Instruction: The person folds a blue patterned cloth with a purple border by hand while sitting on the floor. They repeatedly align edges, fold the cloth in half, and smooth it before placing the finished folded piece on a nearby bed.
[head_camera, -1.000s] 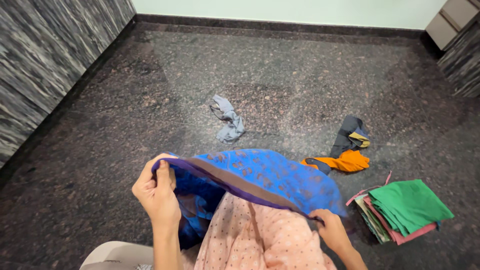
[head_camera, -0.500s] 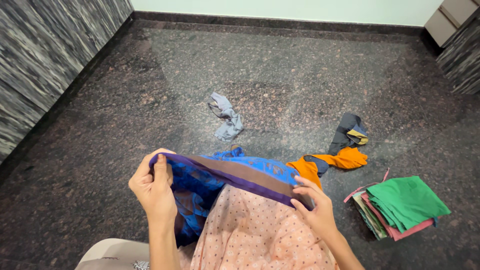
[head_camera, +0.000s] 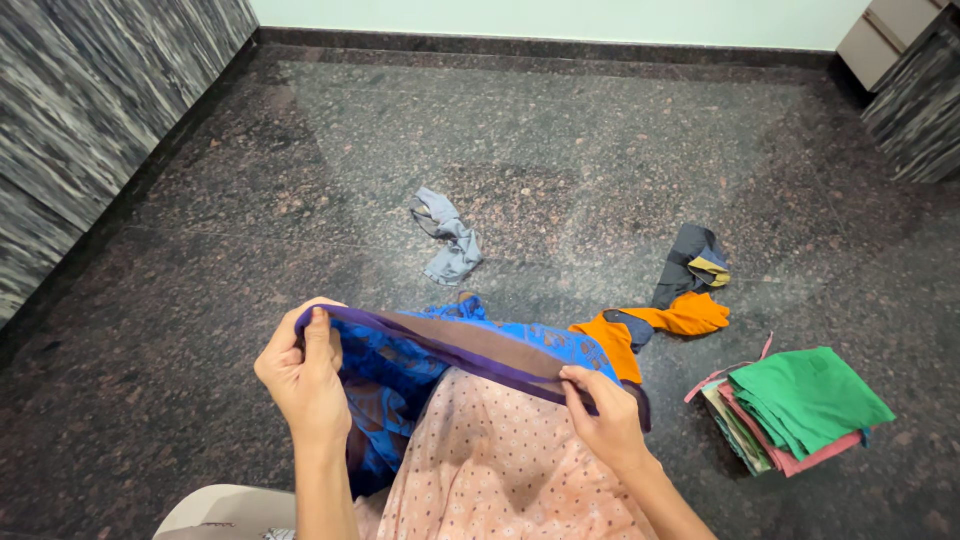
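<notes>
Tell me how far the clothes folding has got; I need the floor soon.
Done: a folded stack, green on top, lies at the right. In hand: left hand and right hand stretch a blue cloth by its purple border. Left: a grey piece and an orange-and-dark piece lie loose on the floor.

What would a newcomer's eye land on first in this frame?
First, the blue patterned cloth with its purple-brown border, stretched between the left hand and right hand at bottom centre. Next, the stack of folded cloths, green on top, at lower right on the dark speckled floor. An orange and dark garment and a crumpled grey cloth lie farther out.
</notes>
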